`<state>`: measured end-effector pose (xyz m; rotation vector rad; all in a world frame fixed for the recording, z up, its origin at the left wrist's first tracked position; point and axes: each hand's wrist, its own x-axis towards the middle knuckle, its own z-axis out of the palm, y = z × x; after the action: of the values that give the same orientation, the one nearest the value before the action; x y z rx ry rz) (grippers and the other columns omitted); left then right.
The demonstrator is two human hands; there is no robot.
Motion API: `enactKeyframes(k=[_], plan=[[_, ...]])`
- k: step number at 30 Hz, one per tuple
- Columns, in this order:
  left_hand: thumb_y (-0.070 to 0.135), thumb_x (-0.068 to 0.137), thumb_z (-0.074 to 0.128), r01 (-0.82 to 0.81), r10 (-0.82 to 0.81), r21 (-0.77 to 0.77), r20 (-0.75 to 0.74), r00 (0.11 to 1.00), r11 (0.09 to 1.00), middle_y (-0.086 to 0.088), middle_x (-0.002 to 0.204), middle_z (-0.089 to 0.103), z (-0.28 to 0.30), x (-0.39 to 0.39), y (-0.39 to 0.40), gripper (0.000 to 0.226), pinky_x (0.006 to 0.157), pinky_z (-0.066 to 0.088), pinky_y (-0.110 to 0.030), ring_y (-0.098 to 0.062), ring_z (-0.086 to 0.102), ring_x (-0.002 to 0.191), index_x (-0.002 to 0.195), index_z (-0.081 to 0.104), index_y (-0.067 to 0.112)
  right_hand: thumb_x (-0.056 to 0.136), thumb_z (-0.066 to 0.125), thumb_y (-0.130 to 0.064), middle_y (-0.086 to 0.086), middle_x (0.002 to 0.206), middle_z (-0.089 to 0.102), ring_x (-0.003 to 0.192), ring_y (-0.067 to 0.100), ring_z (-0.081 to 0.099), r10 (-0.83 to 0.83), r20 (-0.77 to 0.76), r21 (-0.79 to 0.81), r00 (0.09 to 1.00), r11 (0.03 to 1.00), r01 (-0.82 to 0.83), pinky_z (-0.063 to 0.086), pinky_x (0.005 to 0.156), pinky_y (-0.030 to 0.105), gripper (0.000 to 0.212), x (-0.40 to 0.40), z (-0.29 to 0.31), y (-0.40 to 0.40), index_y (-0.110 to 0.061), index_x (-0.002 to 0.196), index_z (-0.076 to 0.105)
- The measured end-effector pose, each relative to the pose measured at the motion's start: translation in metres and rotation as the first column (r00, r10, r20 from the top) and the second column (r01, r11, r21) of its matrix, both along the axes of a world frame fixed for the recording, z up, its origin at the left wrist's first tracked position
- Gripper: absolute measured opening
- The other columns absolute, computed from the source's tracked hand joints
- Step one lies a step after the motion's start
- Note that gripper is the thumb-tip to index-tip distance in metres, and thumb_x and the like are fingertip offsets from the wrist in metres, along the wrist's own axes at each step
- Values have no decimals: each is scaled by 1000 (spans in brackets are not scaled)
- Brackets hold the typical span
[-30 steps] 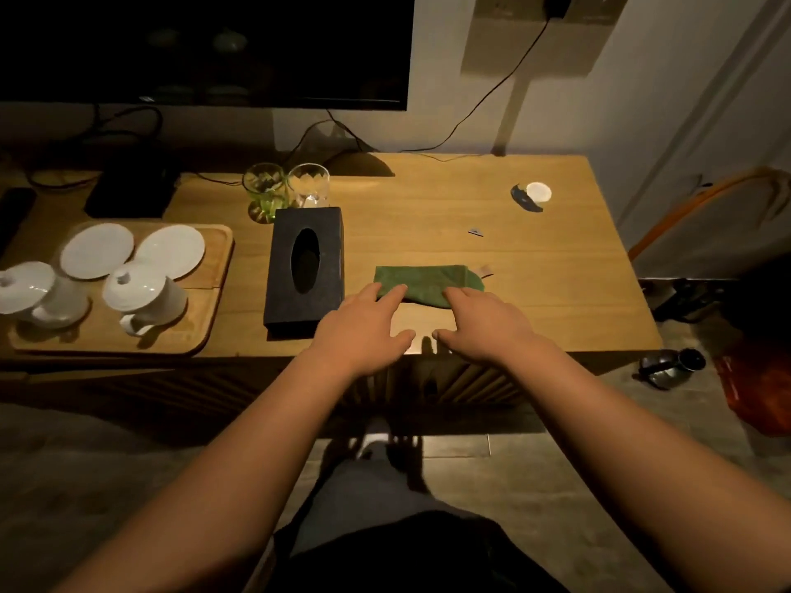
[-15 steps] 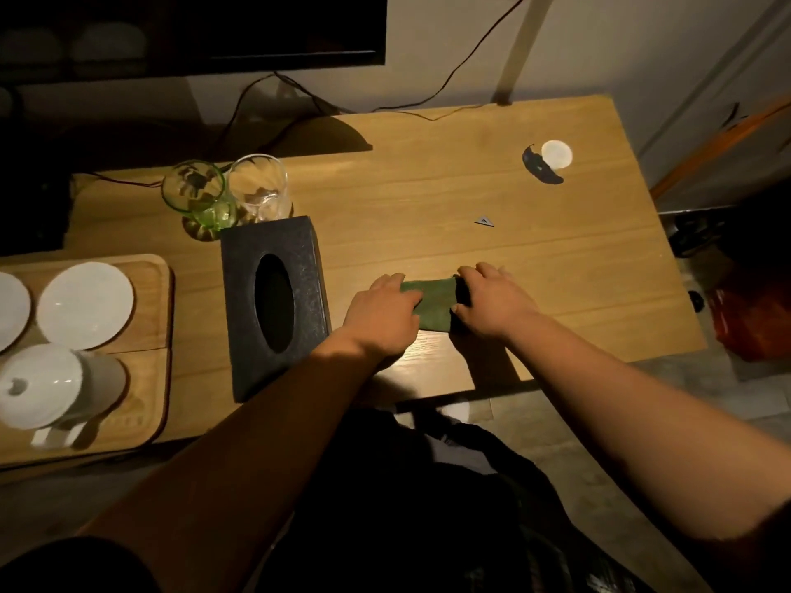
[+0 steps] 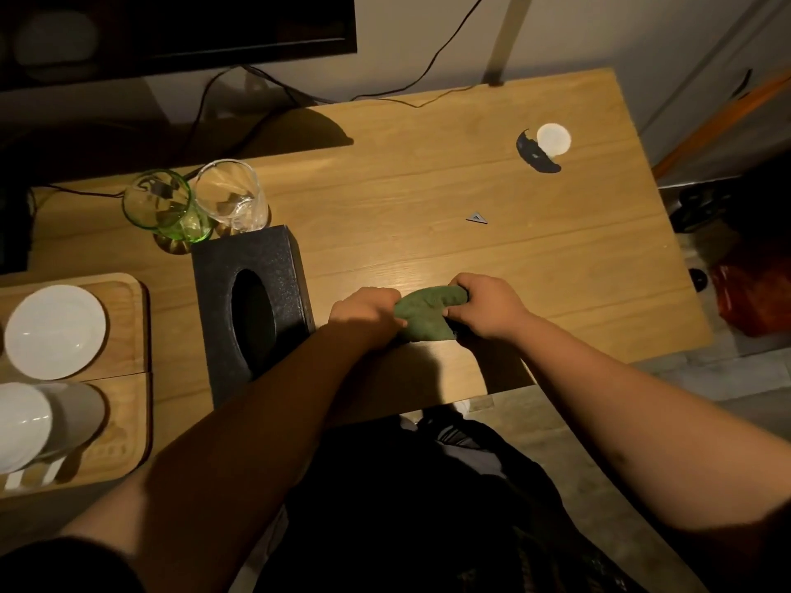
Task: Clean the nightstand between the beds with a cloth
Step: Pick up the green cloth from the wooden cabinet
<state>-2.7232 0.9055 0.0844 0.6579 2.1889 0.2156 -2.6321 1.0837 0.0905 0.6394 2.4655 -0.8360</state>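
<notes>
A: Gripping the green cloth [image 3: 428, 312] at both ends: left hand [image 3: 367, 312] curled round its left side, right hand [image 3: 488, 308] pinching the right, thumb under, fingers over the top fold.

B: Cloth's position?

A: Bunched between the two hands, sagging in the middle, resting on or just above the wooden tabletop [image 3: 449, 199], near its front edge. Contact is hard to judge in this dim light.

B: Why two hands?

A: Likely gathering or refolding it into a pad before carrying it off (a judgement only). No beds or nightstand in view, so wiping looks not yet begun.

B: Surroundings?

A: Just left of the left hand, a black tissue box [image 3: 252, 310], close but apart from the knuckles. Beyond that box, a green glass [image 3: 165, 207] and a clear glass [image 3: 233, 199] stand touching. Far left, a wooden tray [image 3: 128, 331] carrying a white saucer [image 3: 55, 331] and a white cup [image 3: 47, 425]. Beyond the right hand, well apart, a small grey triangular scrap [image 3: 476, 217]; further still, a white round disc [image 3: 554, 139] beside a dark curved piece [image 3: 535, 155]. Cables [image 3: 428, 74] trail along the back edge, below a dark screen [image 3: 179, 32].
</notes>
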Motion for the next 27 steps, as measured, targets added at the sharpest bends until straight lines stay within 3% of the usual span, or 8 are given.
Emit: enactKeyframes(k=[6, 10, 13, 16, 18, 22, 24, 27], plan=[[36, 90, 57, -153, 143, 217, 58, 988, 964, 1, 79, 55, 15, 4, -5, 17, 59, 35, -29, -21, 53, 78, 88, 51, 19, 75, 78, -20, -3, 74, 62, 71, 17, 59, -245, -78, -269, 966, 938, 217, 43, 58, 25, 21, 3, 21, 6, -23, 77, 57], [26, 91, 61, -459, 400, 349, 229, 887, 817, -3, 83, 62, 32, 15, 12, 13, 62, 42, -27, -20, 58, 78, 90, 58, 14, 74, 76, -17, 3, 89, 61, 85, 19, 56, -211, -315, -124, 925, 976, 180, 38, 66, 27, 22, 1, 43, 7, -17, 89, 60], [26, 95, 56, -842, 523, 290, 679, 516, 455, -8, 90, 68, 55, 23, 33, 15, 62, 51, -27, -22, 65, 80, 97, 62, 13, 74, 74, -23, 2, 100, 54, 93, 15, 52, -62, -479, -30, 875, 998, 54, 36, 73, 23, 38, 7, 66, 1, -18, 109, 60], [39, 91, 57, -980, 247, 57, 963, 105, 193, -14, 101, 70, 75, 24, 46, 36, 78, 57, -35, -24, 69, 89, 106, 65, 8, 78, 70, -36, 6, 112, 54, 105, 21, 49, 271, -489, 135, 829, 963, -235, 41, 87, 30, 60, 20, 84, -7, -16, 130, 51], [28, 91, 62, -966, 276, 173, 935, 222, 192, -20, 111, 67, 81, 27, 56, 34, 85, 54, -38, -29, 68, 98, 115, 61, 4, 80, 67, -39, 3, 115, 57, 106, 21, 51, 367, -513, 182, 776, 930, -320, 41, 89, 30, 56, 29, 91, -3, -18, 130, 53], [7, 93, 59, -935, 371, 278, 862, 344, 221, -26, 115, 63, 89, 31, 70, 31, 81, 54, -44, -34, 66, 95, 122, 53, 4, 84, 67, -26, -6, 115, 57, 107, 5, 53, -80, -693, -128, 716, 992, -13, 47, 91, 28, 32, 38, 101, 18, -20, 115, 64], [6, 93, 58, -931, 333, 273, 878, 345, 243, -25, 117, 63, 96, 33, 78, 31, 85, 53, -47, -34, 65, 97, 124, 53, 6, 82, 70, -31, -8, 122, 51, 113, 3, 47, -227, -631, -150, 742, 974, 170, 43, 95, 25, 46, 39, 101, 30, -23, 125, 56], [6, 94, 56, -920, 253, 284, 901, 353, 270, -24, 118, 64, 107, 42, 95, 31, 91, 52, -49, -34, 65, 100, 125, 53, 5, 82, 74, -28, -10, 120, 57, 109, 4, 57, -486, -359, -544, 797, 803, 244, 46, 90, 23, 61, 40, 106, 47, -26, 136, 44]])
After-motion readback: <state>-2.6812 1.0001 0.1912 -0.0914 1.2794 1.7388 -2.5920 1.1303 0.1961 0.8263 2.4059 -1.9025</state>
